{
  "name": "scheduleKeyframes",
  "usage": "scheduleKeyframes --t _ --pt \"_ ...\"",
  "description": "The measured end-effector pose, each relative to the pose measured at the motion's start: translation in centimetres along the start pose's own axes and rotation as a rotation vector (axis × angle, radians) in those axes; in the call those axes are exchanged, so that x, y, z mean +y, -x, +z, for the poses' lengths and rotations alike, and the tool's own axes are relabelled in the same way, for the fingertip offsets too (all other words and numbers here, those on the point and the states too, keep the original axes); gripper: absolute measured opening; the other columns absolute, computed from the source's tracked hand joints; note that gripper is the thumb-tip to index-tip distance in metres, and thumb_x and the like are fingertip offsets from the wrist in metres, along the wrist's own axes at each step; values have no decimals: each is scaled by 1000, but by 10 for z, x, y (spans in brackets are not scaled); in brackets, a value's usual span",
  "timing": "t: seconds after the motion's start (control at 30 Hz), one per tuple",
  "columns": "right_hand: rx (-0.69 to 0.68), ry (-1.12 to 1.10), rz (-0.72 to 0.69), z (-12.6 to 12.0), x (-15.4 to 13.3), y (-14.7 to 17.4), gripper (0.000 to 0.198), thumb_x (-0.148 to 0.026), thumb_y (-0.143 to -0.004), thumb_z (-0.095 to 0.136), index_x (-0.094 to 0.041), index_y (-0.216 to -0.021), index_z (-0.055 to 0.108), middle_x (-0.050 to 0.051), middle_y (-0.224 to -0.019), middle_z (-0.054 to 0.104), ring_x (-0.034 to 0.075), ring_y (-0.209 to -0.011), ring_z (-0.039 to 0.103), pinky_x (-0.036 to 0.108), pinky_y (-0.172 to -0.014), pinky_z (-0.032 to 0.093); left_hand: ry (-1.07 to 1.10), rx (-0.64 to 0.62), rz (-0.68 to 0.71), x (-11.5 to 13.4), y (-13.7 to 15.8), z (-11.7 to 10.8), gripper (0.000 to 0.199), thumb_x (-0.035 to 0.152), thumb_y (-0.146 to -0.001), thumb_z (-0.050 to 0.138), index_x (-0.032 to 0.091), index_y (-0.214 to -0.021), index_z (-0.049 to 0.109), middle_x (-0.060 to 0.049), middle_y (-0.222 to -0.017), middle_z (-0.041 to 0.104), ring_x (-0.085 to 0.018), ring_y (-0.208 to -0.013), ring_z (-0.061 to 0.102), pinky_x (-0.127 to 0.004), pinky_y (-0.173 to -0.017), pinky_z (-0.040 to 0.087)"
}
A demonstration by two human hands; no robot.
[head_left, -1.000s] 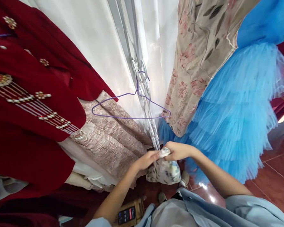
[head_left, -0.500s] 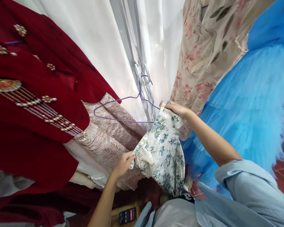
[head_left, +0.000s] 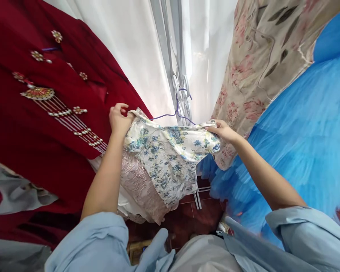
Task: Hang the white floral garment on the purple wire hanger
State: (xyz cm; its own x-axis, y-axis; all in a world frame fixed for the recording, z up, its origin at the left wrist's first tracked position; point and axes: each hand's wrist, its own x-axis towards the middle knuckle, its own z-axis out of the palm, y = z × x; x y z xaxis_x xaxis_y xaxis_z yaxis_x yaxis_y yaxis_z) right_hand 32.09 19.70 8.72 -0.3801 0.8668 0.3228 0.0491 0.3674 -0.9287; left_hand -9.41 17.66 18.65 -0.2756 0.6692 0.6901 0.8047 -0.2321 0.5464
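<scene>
A short white dress top with blue and yellow flowers (head_left: pixel 170 162) hangs stretched between my two hands. My left hand (head_left: pixel 120 117) grips its left upper corner, the index finger raised and bent. At the opposite corner, my right hand (head_left: pixel 222 130) pinches the neckline between thumb and fingers. Behind the garment's top edge shows a purple wire hanger (head_left: pixel 177 109), hooked among white rings on a grey stand; its lower bar is hidden by the cloth. The garment covers both shoulders of the hanger.
To the left hangs a dark red velvet jacket (head_left: pixel 82 94) with pearl ornaments, a pink brocade skirt (head_left: pixel 136 181) below it. On the right are a beige floral dress (head_left: pixel 243 75) and a blue tulle gown (head_left: pixel 294 132). White curtains (head_left: pixel 130 37) hang behind; red tiles (head_left: pixel 184 215) lie below.
My left hand has risen with its corner of the garment, up to the hanger's left side. The garment now spreads wide across the hanger. My right hand stays near the right shoulder.
</scene>
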Motion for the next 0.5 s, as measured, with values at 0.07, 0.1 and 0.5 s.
scheduleKeyframes --t 0.07,0.1,0.5 --pt "117 19 0 4 9 6 42 -52 -76 70 -13 -93 64 3 -81 67 15 -72 58 26 -66 46 161 -216 -52 12 -3 19 52 16 -74 65 16 -125 57 -7 -97 63 -19 -80 61 -32 -81 51" --pt "218 72 -5 6 15 10 41 -50 -77 68 -14 -95 64 4 -83 68 17 -75 59 26 -67 46 219 -322 -50 17 3 25 57 17 -76 64 16 -132 54 -7 -98 65 -19 -82 62 -32 -82 51" --pt "725 440 -220 19 -33 26 20 -30 -86 55 -16 -73 60 1 -67 55 18 -72 52 28 -70 43 133 -260 225 3 82 8 22 38 -93 57 17 -93 65 -3 -88 66 -20 -86 61 -27 -82 45"
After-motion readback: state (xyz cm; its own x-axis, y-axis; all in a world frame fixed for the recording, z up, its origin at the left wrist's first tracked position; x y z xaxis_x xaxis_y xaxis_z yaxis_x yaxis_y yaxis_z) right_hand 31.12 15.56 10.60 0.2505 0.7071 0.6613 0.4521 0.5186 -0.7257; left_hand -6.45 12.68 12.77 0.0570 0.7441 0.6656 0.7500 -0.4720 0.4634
